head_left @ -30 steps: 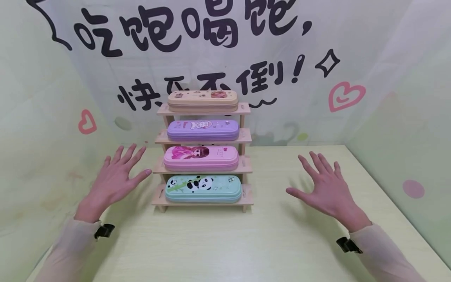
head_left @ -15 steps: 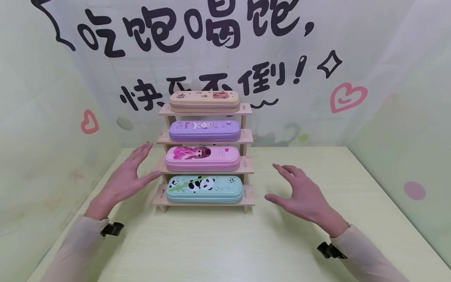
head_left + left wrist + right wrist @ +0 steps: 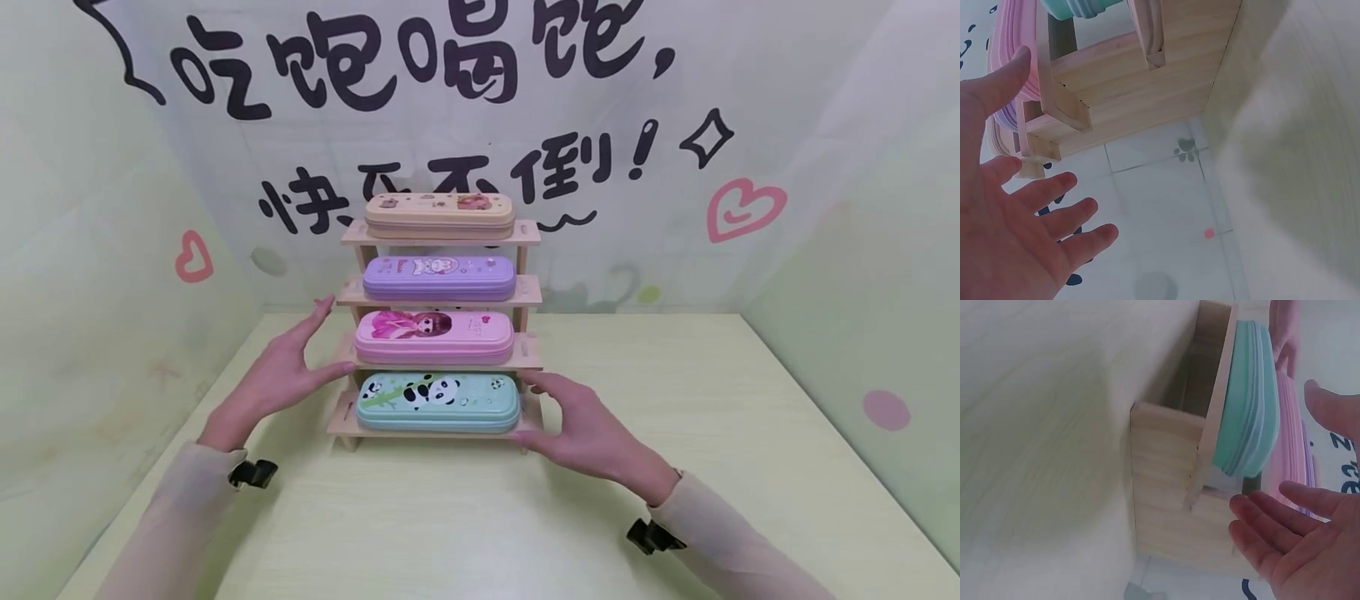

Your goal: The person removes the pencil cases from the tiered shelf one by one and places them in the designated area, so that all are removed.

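A stepped wooden rack (image 3: 343, 416) carries one zipped pencil case per tier. From bottom to top they are a mint panda case (image 3: 480, 412), a pink case with a girl (image 3: 480, 342), a purple case (image 3: 480, 283) and a beige case (image 3: 420, 218). My left hand (image 3: 262, 379) is spread beside the rack's left side, thumb near the pink case's tier. At the right end of the lowest tier is my right hand (image 3: 592, 435), thumb and fingers apart around the shelf end. The right wrist view shows its palm (image 3: 1313, 556) facing the mint case; contact is unclear.
The rack stands on a pale wood-grain table (image 3: 420, 525). Behind it hangs a white backdrop (image 3: 622, 258) with large black writing and pink hearts. Pale walls (image 3: 862, 317) close off both sides. Each wrist bears a black clip-like device (image 3: 253, 473).
My right hand has moved left, from well off the rack to its lowest tier. My left hand has come slightly right, closer to the rack. The pencil cases stay on their tiers.
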### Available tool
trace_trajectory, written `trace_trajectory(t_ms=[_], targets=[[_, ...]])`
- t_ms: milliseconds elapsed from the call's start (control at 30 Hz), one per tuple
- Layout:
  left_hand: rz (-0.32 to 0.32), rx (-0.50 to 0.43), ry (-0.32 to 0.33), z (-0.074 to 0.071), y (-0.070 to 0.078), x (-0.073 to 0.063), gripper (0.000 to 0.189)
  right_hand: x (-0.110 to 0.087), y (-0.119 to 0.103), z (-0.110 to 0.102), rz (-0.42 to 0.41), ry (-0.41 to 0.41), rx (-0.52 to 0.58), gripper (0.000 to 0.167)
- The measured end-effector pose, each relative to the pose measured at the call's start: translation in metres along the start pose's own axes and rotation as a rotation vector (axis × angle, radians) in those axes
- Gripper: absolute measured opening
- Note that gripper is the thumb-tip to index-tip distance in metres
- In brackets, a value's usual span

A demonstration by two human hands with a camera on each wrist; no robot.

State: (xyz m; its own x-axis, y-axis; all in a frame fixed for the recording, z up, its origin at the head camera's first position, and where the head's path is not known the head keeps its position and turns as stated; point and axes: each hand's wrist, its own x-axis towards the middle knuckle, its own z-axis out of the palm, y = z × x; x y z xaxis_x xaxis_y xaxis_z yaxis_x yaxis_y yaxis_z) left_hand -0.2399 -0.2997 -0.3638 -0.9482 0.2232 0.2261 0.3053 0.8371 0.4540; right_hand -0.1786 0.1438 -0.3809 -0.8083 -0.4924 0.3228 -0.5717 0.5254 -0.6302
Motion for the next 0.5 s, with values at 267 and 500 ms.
trace_trajectory(t_ms=[267, 500], targets=[[0.016, -0.017, 0.014, 0.003, 0.001, 0.005, 0.112, 0.007, 0.001, 0.015, -0.006, -0.008, -0.016, 0.083], [0.014, -0.022, 0.016, 0.003, 0.0, 0.006, 0.115, 0.008, 0.001, 0.022, -0.017, 0.03, 0.024, 0.075]])
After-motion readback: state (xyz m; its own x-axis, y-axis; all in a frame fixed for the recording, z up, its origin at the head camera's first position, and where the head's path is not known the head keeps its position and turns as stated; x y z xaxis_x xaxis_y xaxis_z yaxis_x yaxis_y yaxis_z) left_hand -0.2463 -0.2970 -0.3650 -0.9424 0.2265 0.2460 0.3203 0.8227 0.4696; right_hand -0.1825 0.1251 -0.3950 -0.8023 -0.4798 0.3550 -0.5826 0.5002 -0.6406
